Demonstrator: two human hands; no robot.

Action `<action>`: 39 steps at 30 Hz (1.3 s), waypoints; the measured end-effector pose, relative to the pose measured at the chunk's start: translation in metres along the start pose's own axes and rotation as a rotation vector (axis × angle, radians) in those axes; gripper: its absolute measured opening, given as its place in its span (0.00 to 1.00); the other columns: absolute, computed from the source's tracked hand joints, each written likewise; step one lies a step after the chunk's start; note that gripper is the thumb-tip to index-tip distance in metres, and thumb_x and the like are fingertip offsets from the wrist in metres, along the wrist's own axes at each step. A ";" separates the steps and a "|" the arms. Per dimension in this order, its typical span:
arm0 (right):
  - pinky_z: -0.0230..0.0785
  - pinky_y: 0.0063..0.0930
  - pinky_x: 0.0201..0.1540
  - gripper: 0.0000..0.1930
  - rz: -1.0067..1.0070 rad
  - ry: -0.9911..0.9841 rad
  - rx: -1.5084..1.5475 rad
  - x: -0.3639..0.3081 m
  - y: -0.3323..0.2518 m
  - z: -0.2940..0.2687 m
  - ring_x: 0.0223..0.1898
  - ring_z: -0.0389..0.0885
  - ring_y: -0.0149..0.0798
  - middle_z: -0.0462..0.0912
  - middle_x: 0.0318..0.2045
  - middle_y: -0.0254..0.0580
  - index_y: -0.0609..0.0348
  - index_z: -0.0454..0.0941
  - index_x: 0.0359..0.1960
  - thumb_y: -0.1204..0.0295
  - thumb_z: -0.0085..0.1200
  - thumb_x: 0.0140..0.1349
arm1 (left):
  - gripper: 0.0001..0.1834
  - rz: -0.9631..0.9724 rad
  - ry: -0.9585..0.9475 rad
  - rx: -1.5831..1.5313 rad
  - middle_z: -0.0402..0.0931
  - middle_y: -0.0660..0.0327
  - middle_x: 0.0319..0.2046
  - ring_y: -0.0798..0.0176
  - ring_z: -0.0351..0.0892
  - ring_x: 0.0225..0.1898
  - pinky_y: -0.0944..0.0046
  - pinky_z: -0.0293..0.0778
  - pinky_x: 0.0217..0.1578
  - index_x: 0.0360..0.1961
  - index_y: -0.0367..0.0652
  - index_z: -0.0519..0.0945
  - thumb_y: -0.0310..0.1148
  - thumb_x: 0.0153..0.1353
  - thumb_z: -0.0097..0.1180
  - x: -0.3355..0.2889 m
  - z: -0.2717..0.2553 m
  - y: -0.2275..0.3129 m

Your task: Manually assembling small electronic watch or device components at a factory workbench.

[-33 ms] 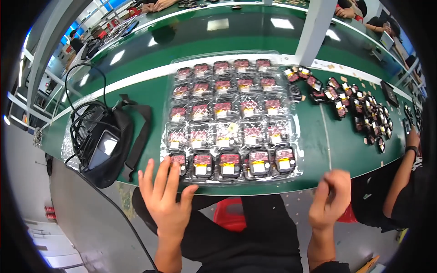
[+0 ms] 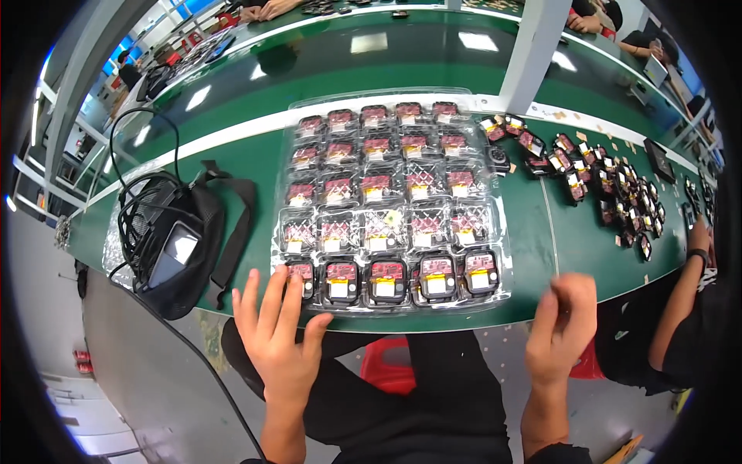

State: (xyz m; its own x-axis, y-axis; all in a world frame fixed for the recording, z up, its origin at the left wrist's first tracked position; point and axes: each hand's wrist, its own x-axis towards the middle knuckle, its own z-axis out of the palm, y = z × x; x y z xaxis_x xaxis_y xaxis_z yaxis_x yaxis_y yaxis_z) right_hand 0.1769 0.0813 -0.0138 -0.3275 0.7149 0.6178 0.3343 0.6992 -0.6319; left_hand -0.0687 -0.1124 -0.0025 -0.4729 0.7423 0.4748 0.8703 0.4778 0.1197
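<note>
A clear plastic blister tray (image 2: 402, 308) lies along the table's near edge. Rows of small black square devices (image 2: 387, 280) fill its pockets, each with a red circuit board and a yellow-and-white part showing. My left hand (image 2: 280, 340) is open, fingers spread, its fingertips over the tray's near left corner beside the leftmost front device (image 2: 303, 278). Just off the table's front edge, right of the tray, my right hand (image 2: 563, 329) is held up with its fingers curled toward the thumb. Whatever it may hold is hidden.
Many loose devices (image 2: 630, 197) are heaped on the green table (image 2: 525, 255) at right. A black bag (image 2: 205, 255) with cables and a phone (image 2: 176, 251) sits at left. Behind the tray rises a grey post (image 2: 529, 58). A co-worker's arm (image 2: 680, 301) reaches in from the right.
My right hand is slightly higher, its fingers still curled. The tray and table sit a touch further left in the picture. My left hand stays spread over the same corner.
</note>
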 end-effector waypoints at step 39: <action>0.64 0.24 0.29 0.17 0.105 0.027 -0.155 0.028 0.032 -0.012 0.22 0.64 0.27 0.81 0.56 0.49 0.64 0.76 0.43 0.83 0.66 0.53 | 0.23 0.123 0.368 -0.430 0.75 0.43 0.52 0.35 0.75 0.57 0.42 0.74 0.56 0.46 0.36 0.81 0.48 0.67 0.61 -0.017 0.000 0.033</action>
State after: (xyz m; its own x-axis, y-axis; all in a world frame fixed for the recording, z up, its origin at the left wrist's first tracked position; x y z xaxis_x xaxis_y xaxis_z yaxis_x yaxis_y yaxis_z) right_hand 0.1886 0.1234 -0.0109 -0.2605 0.7823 0.5658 0.4984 0.6108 -0.6152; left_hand -0.0317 -0.1091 -0.0067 -0.3522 0.5312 0.7706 0.9302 0.1074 0.3511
